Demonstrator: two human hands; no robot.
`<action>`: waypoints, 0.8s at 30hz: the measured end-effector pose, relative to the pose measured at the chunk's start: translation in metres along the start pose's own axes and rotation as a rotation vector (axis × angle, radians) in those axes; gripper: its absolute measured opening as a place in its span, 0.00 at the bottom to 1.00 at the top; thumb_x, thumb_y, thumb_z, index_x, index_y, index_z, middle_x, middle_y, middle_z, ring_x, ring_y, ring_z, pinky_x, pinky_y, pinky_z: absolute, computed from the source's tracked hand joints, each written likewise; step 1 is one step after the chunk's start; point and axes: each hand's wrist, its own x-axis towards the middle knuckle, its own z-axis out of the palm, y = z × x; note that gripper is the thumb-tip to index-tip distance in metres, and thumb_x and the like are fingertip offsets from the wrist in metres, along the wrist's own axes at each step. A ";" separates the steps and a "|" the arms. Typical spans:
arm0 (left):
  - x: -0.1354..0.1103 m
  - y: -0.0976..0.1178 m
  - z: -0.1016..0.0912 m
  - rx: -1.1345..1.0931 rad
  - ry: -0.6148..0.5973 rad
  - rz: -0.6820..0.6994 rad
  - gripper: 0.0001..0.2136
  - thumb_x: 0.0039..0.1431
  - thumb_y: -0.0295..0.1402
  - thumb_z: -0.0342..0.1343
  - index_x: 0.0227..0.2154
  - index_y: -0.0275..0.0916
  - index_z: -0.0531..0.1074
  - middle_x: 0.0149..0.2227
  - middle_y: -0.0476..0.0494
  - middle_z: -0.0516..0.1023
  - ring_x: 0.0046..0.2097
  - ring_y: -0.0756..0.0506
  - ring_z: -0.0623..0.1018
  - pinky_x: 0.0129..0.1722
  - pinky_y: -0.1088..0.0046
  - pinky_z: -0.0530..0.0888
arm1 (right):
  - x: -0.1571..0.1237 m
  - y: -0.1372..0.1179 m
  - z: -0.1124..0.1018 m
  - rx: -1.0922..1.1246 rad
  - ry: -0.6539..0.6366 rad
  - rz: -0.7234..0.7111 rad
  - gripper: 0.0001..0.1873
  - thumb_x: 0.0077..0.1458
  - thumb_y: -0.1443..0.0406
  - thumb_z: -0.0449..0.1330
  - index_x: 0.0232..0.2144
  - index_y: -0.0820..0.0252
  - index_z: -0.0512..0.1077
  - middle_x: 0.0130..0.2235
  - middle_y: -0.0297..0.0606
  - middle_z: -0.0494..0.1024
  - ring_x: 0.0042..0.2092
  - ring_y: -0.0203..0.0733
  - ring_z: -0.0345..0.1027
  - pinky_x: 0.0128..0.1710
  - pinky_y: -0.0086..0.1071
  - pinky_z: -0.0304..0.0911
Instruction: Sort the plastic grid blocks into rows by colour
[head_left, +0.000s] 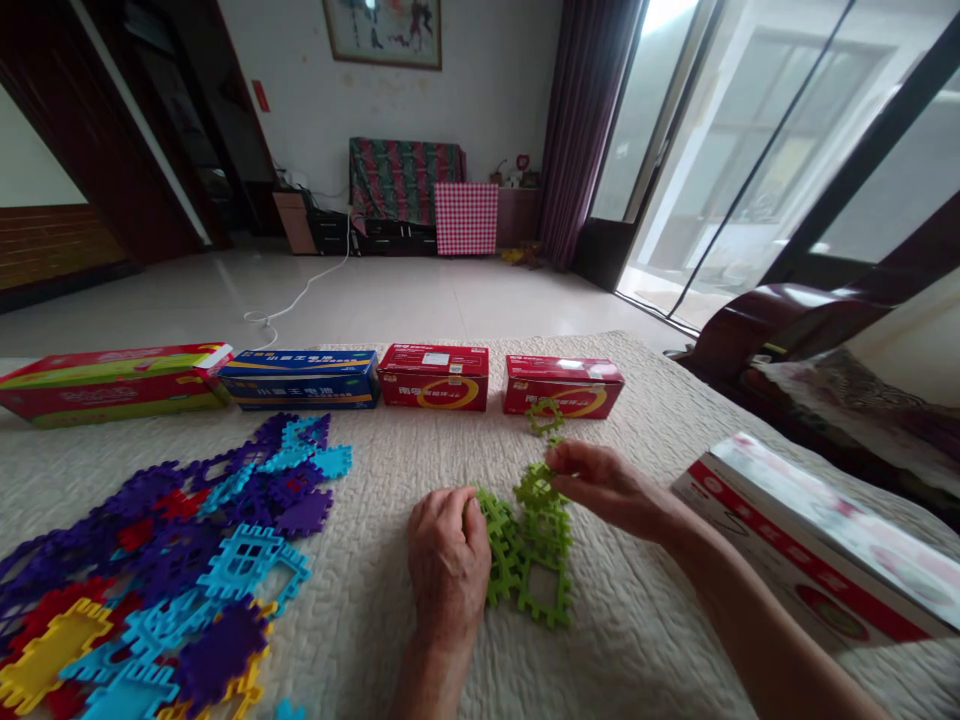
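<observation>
A small pile of green interlocking plastic tiles with notched edges lies on the quilted cover in front of me. My left hand curls against the pile's left side, its fingers closed around the edge of some green tiles. Over the upper right of the pile, my right hand pinches thumb and fingers together at a green tile. The fingertips partly hide that contact. One more green tile lies farther off, close to a red box.
A large heap of purple, blue, red and yellow tiles spreads on the left. Along the far edge stand a red-green box, a blue box and another red box. A white-and-red box sits beyond my right forearm.
</observation>
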 end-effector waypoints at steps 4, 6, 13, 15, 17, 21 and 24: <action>0.000 0.000 0.001 0.010 0.015 0.017 0.08 0.61 0.29 0.50 0.35 0.37 0.75 0.34 0.42 0.78 0.39 0.42 0.75 0.42 0.63 0.71 | -0.001 0.000 0.001 -0.088 0.027 0.033 0.12 0.55 0.59 0.56 0.37 0.58 0.73 0.31 0.36 0.75 0.29 0.36 0.66 0.28 0.29 0.62; 0.000 0.000 0.002 0.014 0.022 0.018 0.08 0.61 0.29 0.50 0.34 0.38 0.75 0.34 0.42 0.78 0.38 0.42 0.75 0.42 0.63 0.71 | 0.003 0.006 -0.002 -0.277 0.239 0.041 0.13 0.56 0.57 0.55 0.35 0.58 0.75 0.36 0.39 0.76 0.33 0.39 0.69 0.31 0.32 0.63; 0.000 -0.001 0.001 0.018 0.014 0.024 0.08 0.60 0.28 0.49 0.34 0.37 0.75 0.34 0.42 0.78 0.39 0.42 0.75 0.42 0.62 0.71 | 0.026 0.043 0.008 -0.452 0.499 0.136 0.16 0.52 0.64 0.54 0.43 0.62 0.74 0.45 0.49 0.75 0.43 0.50 0.70 0.45 0.44 0.63; 0.000 -0.001 0.000 0.022 0.009 0.022 0.08 0.60 0.28 0.49 0.34 0.38 0.75 0.34 0.42 0.78 0.39 0.42 0.75 0.42 0.63 0.71 | 0.030 0.047 0.015 -0.447 0.480 0.137 0.16 0.51 0.65 0.54 0.42 0.61 0.74 0.44 0.48 0.76 0.44 0.51 0.70 0.46 0.44 0.63; 0.000 -0.001 0.000 0.029 0.006 0.019 0.09 0.60 0.28 0.49 0.35 0.38 0.75 0.34 0.42 0.78 0.39 0.42 0.75 0.42 0.63 0.71 | 0.033 0.046 0.022 -0.433 0.445 0.110 0.16 0.50 0.65 0.56 0.41 0.61 0.75 0.44 0.47 0.76 0.46 0.51 0.69 0.48 0.44 0.62; -0.001 -0.002 0.001 0.045 0.007 0.031 0.09 0.60 0.29 0.49 0.35 0.38 0.75 0.35 0.42 0.78 0.39 0.42 0.76 0.42 0.63 0.71 | 0.035 0.034 0.034 -0.371 0.375 0.060 0.15 0.48 0.67 0.58 0.39 0.60 0.76 0.41 0.44 0.78 0.42 0.47 0.71 0.46 0.40 0.64; -0.001 -0.002 0.001 0.050 0.003 0.033 0.09 0.60 0.29 0.49 0.35 0.38 0.75 0.35 0.42 0.78 0.39 0.43 0.76 0.42 0.63 0.71 | 0.036 0.025 0.039 -0.319 0.374 0.039 0.12 0.48 0.67 0.58 0.37 0.59 0.77 0.39 0.43 0.78 0.41 0.46 0.72 0.45 0.39 0.64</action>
